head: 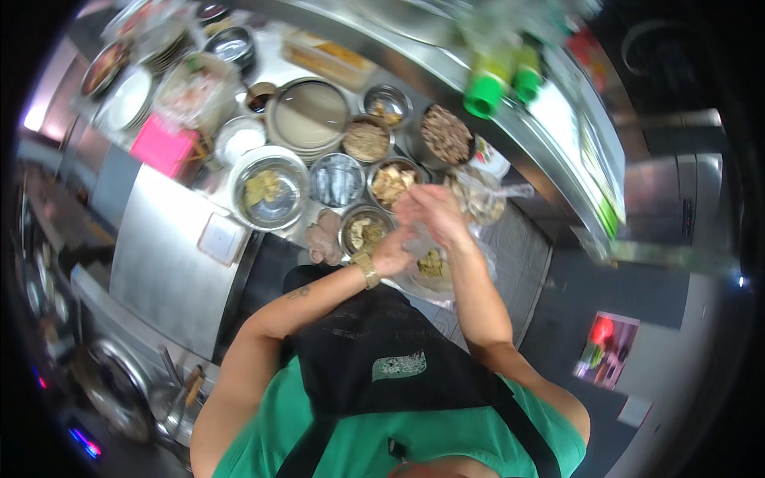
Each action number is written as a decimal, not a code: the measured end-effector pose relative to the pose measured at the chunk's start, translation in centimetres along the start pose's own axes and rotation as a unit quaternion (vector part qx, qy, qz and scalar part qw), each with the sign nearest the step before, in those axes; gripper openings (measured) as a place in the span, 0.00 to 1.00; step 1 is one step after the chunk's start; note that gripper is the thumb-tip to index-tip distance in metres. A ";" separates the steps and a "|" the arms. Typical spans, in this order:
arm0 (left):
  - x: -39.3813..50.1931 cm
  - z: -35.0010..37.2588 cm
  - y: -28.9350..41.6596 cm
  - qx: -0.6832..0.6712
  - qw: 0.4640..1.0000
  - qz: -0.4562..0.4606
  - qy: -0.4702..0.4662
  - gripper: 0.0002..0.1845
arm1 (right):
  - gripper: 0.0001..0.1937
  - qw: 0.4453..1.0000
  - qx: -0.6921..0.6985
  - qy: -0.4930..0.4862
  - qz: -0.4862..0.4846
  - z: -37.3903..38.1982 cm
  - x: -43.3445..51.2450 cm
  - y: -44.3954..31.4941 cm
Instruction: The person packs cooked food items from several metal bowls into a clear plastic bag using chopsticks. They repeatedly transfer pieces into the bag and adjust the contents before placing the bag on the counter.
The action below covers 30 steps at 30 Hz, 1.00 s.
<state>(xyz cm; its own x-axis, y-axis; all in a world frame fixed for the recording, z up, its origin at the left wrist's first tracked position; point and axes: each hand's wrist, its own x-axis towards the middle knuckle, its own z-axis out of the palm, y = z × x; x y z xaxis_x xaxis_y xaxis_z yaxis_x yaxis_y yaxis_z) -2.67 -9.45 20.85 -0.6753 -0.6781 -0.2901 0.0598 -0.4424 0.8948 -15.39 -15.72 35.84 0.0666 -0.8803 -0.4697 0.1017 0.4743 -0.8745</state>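
My left hand (391,254), with a gold-coloured watch (366,270) on its wrist, is above the right rim of a metal bowl holding pale and greenish food (366,234). A translucent piece of plastic (423,240) shows at its fingertips; blur hides whether the fingers grip it. My right hand (433,212) reaches beyond the left one, fingers bent, beside a metal bowl of pale yellow chunks (391,184). What its palm holds, if anything, is hidden. Below both hands lies a plastic-lined container with chopped yellow-green food (431,264).
Left of the hands are a crumpled cloth-like item (324,236) and a large bowl with yellowish pieces (266,188). Stacked plates (308,113) and a pot of brown chunks (445,134) stand behind. Green-capped bottles (483,95) overhang from a metal shelf (514,128).
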 end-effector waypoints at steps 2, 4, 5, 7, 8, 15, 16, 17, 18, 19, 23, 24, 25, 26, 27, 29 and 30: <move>0.1 0.1 1.0 -0.083 0.996 -0.044 -0.008 0.37 | 0.17 0.995 -0.040 0.094 0.005 -5.8 -4.8 1.6; 0.4 0.5 2.2 -0.089 0.995 -0.048 -0.019 0.37 | 0.16 0.986 -0.070 0.133 0.073 -9.6 -7.9 4.8; 0.3 1.0 2.8 -0.078 0.995 -0.051 -0.022 0.37 | 0.16 0.976 -0.085 0.164 0.114 -10.9 -8.9 7.0; 0.1 2.1 4.0 -0.019 0.999 -0.024 -0.026 0.37 | 0.15 0.923 -0.352 0.150 -0.027 -10.9 -9.1 12.9; -0.2 2.7 4.5 0.027 0.999 0.007 -0.028 0.36 | 0.15 0.860 -0.480 0.153 -0.081 -10.8 -8.9 15.6; -0.9 5.0 7.6 0.188 0.966 0.141 0.109 0.27 | 0.17 0.679 -0.715 0.153 0.070 -17.3 -10.9 21.5; -0.7 5.3 8.1 0.185 0.963 0.171 0.100 0.28 | 0.17 0.634 -0.758 0.153 0.015 -18.1 -11.7 20.6; -0.8 5.9 8.5 0.178 0.969 0.143 0.099 0.28 | 0.17 0.585 -0.796 0.149 -0.043 -18.5 -12.6 19.7; -1.2 6.5 8.9 0.199 0.962 0.164 0.087 0.29 | 0.17 0.536 -0.834 0.116 -0.059 -18.2 -13.7 18.9; -1.8 7.1 9.3 0.226 0.958 0.158 0.078 0.29 | 0.17 0.534 -0.840 0.085 -0.036 -17.7 -14.5 17.8; -2.6 9.4 12.1 0.341 0.909 0.220 0.099 0.29 | 0.18 0.495 -0.868 0.013 0.016 -17.5 -16.3 11.8; -2.9 9.7 12.8 0.358 0.896 0.243 0.098 0.29 | 0.18 0.477 -0.878 0.026 -0.027 -17.7 -16.8 10.5; -3.0 9.9 13.5 0.397 0.871 0.271 0.098 0.29 | 0.17 0.504 -0.861 0.046 -0.045 -18.0 -17.3 9.1; -3.2 9.9 14.1 0.435 0.844 0.298 0.098 0.29 | 0.17 0.524 -0.845 0.066 -0.076 -18.7 -18.0 7.9; -3.3 9.9 14.6 0.471 0.815 0.324 0.098 0.29 | 0.16 0.532 -0.837 0.084 -0.102 -19.0 -18.6 6.9; -3.6 9.7 15.3 0.519 0.799 0.298 0.064 0.28 | 0.15 0.506 -0.851 0.086 -0.108 -19.1 -19.9 5.9; -3.5 9.7 15.6 0.539 0.791 0.286 0.047 0.27 | 0.14 0.468 -0.873 0.100 -0.094 -18.9 -20.3 5.5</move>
<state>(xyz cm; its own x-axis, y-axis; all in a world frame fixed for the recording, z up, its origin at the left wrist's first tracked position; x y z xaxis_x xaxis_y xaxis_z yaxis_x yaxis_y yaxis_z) -6.46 -8.29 39.07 -0.7043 -0.6487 0.2883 -0.3597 0.6762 0.6430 -34.98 4.53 38.22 0.1080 -0.9709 -0.2137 -0.8907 -0.1900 0.4131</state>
